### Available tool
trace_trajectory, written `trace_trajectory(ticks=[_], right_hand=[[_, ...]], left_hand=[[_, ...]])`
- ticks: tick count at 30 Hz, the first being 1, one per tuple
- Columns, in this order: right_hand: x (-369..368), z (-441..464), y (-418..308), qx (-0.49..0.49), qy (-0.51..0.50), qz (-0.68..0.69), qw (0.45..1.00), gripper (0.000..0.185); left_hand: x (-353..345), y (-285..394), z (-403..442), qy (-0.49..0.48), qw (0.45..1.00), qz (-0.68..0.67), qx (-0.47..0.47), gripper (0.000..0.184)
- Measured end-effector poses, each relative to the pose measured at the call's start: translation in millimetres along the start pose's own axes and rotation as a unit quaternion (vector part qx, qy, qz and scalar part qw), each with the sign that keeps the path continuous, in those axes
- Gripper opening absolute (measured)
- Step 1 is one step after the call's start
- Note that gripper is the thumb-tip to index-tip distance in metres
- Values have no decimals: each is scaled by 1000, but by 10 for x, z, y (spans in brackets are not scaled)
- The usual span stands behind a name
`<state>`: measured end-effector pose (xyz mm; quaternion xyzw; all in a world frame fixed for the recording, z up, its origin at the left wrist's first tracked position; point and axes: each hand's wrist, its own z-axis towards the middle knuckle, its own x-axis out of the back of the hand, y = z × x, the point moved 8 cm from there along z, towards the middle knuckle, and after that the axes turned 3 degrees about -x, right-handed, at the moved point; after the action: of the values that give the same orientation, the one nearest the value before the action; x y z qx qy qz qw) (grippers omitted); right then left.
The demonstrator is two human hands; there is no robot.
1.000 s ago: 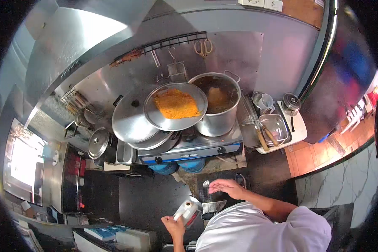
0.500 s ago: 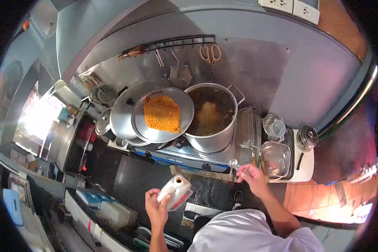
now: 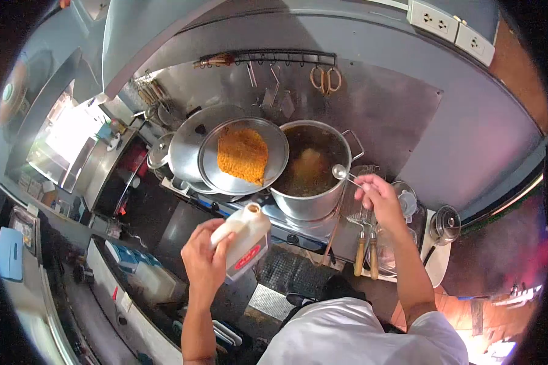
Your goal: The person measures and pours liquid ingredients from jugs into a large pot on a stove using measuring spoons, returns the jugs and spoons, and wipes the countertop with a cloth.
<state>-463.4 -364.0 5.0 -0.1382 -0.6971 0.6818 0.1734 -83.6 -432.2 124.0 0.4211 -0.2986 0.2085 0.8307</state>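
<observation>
My left hand [image 3: 206, 252] is closed round the handle of a white plastic jug [image 3: 249, 243] with a red label. The jug's mouth is uncapped, tilted toward the stove. Between the fingers of my right hand [image 3: 376, 196] is a small metal measuring spoon [image 3: 340, 172], its bowl over the right rim of the big pot. That steel pot [image 3: 310, 208] holds dark brown broth [image 3: 298, 137] with a paler lump in the middle. What the spoon contains is too small to tell. An orange cloth [image 3: 243, 155] lies on a round metal lid [image 3: 210, 176] left of the pot.
Two wooden-handled strainers [image 3: 367, 252] lie right of the stove [image 3: 286, 228], near a small lidded pot [image 3: 446, 224]. Scissors [image 3: 326, 79] and utensils hang from a wall rack [image 3: 286, 56]. Another large lid [image 3: 179, 149] stands behind the cloth-covered one.
My right hand has moved up and forward, bringing the spoon from beside the stove to the pot's rim. The jug has risen and come closer to the stove front.
</observation>
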Motion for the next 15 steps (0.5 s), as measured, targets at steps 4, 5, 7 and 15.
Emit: trace_trajectory(ticks=[4,5,7,15], right_hand=[[-177,239,-138,-19,-60,16,998,23],[-224,310,-158,-24,-71,18,997,23],[-302,464,-177,-19,-94,22,995,25],[-622,841,-205,10,-209,80,975,28]], left_hand=[[-90,147,230,-14,999,44,-13,24],[-135,176,279,-20,998,51,-9,25],[-235,258,377,-28,997,66,-7,26],[-649,526,740,-101,988,113,5,33]])
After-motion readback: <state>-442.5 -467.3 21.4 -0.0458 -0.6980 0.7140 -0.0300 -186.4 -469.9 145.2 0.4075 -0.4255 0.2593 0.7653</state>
